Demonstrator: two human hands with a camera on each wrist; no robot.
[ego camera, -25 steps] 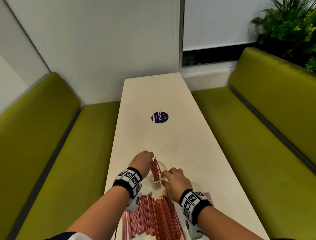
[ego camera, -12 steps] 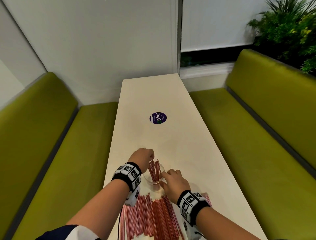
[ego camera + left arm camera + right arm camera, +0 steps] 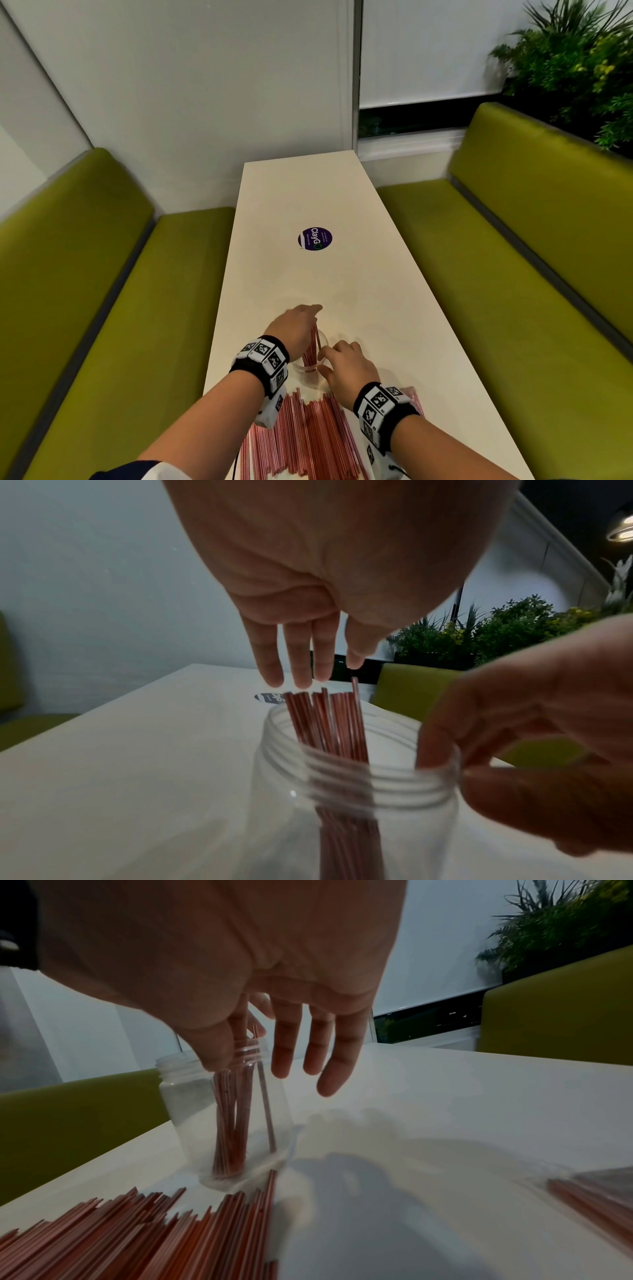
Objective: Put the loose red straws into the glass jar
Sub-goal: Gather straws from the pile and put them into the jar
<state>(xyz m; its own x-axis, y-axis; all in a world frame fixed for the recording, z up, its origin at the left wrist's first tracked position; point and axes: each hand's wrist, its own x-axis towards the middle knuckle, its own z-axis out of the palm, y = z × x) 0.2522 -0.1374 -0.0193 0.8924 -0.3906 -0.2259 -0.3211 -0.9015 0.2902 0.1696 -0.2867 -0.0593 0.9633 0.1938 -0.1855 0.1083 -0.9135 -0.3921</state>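
Our left hand (image 3: pixel 329 569) hangs slack-fingered over straws (image 3: pixel 329 723) standing in the glass jar (image 3: pixel 356 785) at frame centre, while our right hand (image 3: pixel 534 739) pinches its rim. Loose straws (image 3: pixel 305 442) fan along the head view's bottom edge; light, stiff and slippery, we judge them best pinched mid-length in small bundles.

One glass jar (image 3: pixel 310 365), two hands, two green benches, one round sticker (image 3: pixel 315 238), red straws (image 3: pixel 301 442) too many to count

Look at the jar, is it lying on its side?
No, the jar stands upright on the table with its open mouth facing up and a few red straws standing inside it.
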